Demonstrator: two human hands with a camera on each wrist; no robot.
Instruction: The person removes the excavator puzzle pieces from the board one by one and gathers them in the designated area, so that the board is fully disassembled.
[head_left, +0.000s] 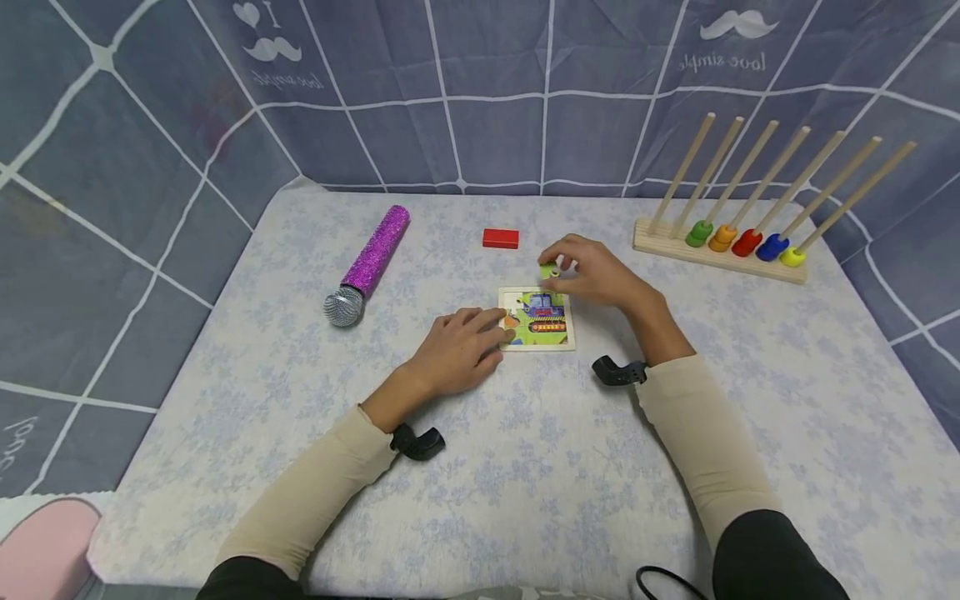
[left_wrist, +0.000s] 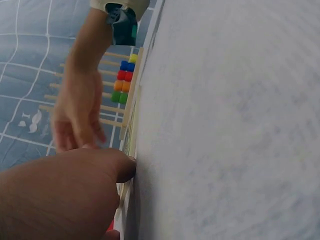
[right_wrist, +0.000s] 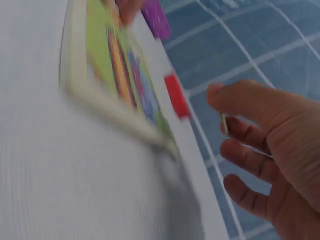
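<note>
A small framed jigsaw puzzle (head_left: 546, 337) with a blue and red tracked vehicle on green lies flat on the table. My left hand (head_left: 459, 350) rests at its left side, fingers extended and fingertips over the frame's edge. Just beyond the puzzle's upper right corner, my right hand (head_left: 592, 271) pinches a small green puzzle piece (head_left: 550, 271) between thumb and fingers. In the right wrist view only the thin edge of that piece (right_wrist: 225, 124) shows by the thumb, and the puzzle frame (right_wrist: 110, 120) lies apart from that hand.
A red block (head_left: 500, 239) lies behind the puzzle. To the left is a glittery purple microphone (head_left: 378, 250) with a silver head. At the back right stands a wooden peg rack (head_left: 720, 260) with coloured beads low on several rods. A black cable (head_left: 667, 573) lies at the front edge.
</note>
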